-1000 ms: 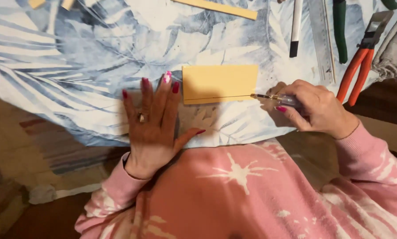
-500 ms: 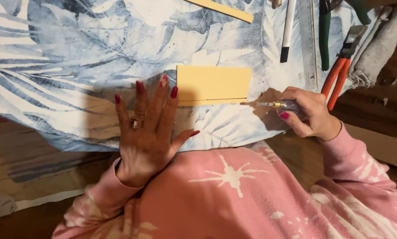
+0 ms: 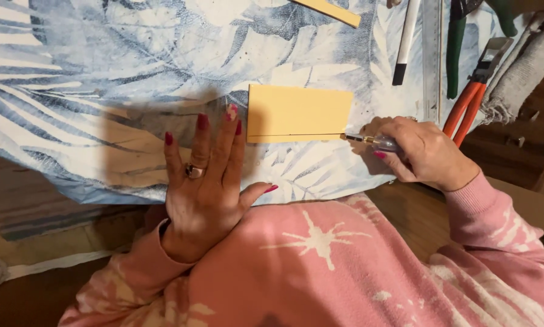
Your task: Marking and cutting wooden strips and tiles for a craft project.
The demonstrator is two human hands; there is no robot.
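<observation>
Blue leaf-print cloth [image 3: 102,72] underneath; left hand [image 3: 202,181] flat, fingers together, steadying yellow tile [image 3: 299,113]; right hand [image 3: 420,151] clamped on cutter [image 3: 369,140] at its edge.

The left hand [image 3: 205,181] lies flat, palm down, fingers straight and close together and pointing away from the body, the thumb spread out to the right, a ring on one finger and red polish on the nails. The right hand [image 3: 420,151] is curled in a closed grip, knuckles up, fingers pinched together toward the left, wrist bent. Both forearms, in pink patterned sleeves, angle in from the body below.
</observation>
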